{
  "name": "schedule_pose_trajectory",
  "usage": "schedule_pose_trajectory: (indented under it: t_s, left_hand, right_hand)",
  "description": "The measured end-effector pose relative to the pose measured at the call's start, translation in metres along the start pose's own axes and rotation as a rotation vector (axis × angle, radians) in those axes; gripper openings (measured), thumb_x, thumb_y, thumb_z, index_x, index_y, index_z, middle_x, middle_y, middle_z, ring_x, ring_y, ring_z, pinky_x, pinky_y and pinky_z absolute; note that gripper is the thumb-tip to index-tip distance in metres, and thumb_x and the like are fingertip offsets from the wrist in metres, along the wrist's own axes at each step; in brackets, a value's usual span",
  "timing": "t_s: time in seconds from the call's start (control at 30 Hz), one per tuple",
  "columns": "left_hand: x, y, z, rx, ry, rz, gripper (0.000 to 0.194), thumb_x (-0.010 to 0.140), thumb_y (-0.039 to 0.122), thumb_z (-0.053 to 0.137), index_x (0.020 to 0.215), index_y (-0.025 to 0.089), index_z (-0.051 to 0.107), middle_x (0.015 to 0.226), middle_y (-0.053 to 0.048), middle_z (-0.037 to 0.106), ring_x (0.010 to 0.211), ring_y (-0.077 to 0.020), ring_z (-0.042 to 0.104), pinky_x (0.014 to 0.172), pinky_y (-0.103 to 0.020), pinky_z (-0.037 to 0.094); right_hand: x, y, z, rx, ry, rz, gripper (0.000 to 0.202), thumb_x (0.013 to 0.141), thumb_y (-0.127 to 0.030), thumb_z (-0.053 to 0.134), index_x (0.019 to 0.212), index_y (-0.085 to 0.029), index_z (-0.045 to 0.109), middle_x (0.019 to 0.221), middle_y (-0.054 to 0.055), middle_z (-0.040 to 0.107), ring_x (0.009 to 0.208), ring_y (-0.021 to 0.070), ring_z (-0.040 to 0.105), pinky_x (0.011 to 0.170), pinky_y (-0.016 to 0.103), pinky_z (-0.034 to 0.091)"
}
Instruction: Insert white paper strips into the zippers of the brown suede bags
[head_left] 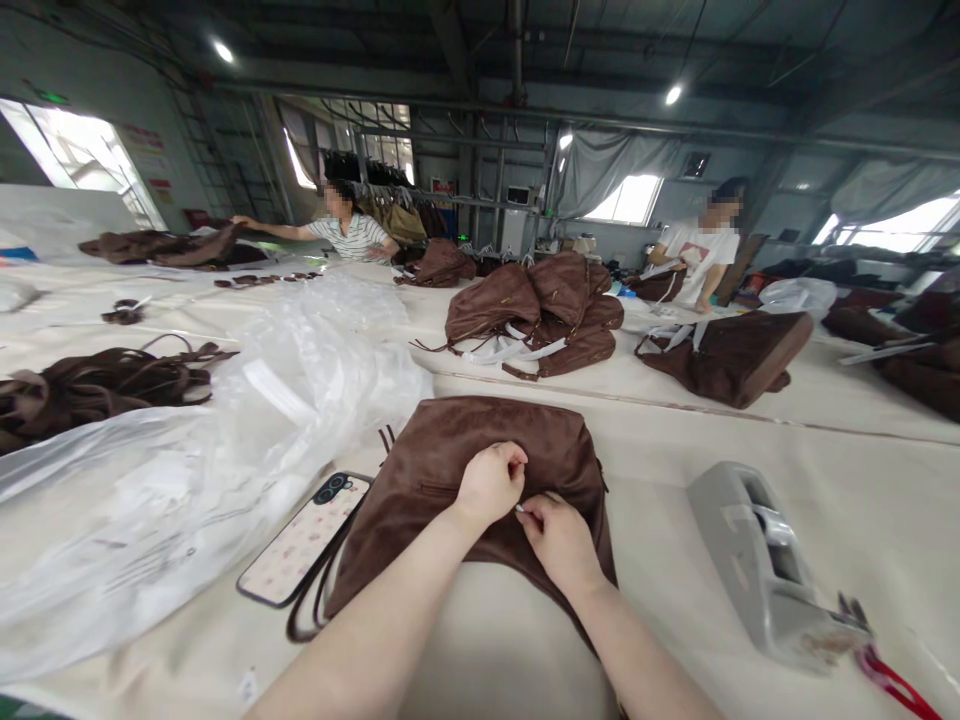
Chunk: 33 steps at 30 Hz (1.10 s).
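A brown leather-look bag lies flat on the table in front of me, its curved opening edge toward me. Over its middle, my left hand is closed with fingers curled; anything inside them is hidden. Just to the right and slightly nearer, my right hand pinches a small white piece between thumb and fingers, too small to name. A zip slit shows on the bag left of my left hand. A thin brown strap trails from the bag's left side.
A phone in a patterned case and crumpled clear plastic bags lie left. A grey tape dispenser and red-handled snips are right. Brown straps and more brown bags lie beyond. Two people work across the table.
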<state>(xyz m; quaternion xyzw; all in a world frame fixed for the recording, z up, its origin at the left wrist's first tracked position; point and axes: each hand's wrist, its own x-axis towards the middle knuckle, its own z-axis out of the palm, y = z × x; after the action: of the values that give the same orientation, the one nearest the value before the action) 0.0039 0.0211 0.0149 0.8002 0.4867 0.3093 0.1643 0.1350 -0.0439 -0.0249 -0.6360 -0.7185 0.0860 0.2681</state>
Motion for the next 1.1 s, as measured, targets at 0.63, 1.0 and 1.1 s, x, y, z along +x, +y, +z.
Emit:
schedule_pose_trajectory:
  t_s: [0.63, 1.0, 1.1]
  left_hand:
    - [-0.007, 0.026, 0.000, 0.516, -0.316, 0.205, 0.015, 0.080, 0.010, 0.053, 0.082, 0.009, 0.068, 0.089, -0.015, 0.063, 0.087, -0.0263, 0.061, 0.076, -0.035, 0.049]
    - [-0.014, 0.024, -0.007, 0.411, -0.243, 0.294, 0.014, 0.074, 0.027, 0.056, 0.078, 0.015, 0.063, 0.086, -0.009, 0.062, 0.083, -0.0225, 0.059, 0.078, -0.032, 0.048]
    - [-0.013, 0.021, -0.008, 0.406, -0.254, 0.278, 0.015, 0.074, 0.030, 0.058, 0.077, 0.016, 0.062, 0.087, -0.009, 0.061, 0.082, -0.0225, 0.059, 0.077, -0.032, 0.047]
  right_hand:
    - [-0.011, 0.022, -0.009, -0.006, 0.004, 0.084, 0.014, 0.083, -0.018, 0.055, 0.078, -0.021, 0.068, 0.084, 0.003, 0.068, 0.080, 0.0172, 0.063, 0.074, 0.025, 0.042]
    - [0.003, 0.024, 0.002, -0.140, 0.045, 0.227, 0.020, 0.087, -0.031, 0.053, 0.072, -0.019, 0.059, 0.072, 0.004, 0.067, 0.068, 0.0187, 0.064, 0.060, 0.027, 0.039]
    - [0.001, 0.025, 0.000, -0.123, 0.054, 0.202, 0.019, 0.087, -0.030, 0.053, 0.071, -0.020, 0.057, 0.071, 0.004, 0.067, 0.068, 0.0189, 0.063, 0.060, 0.027, 0.038]
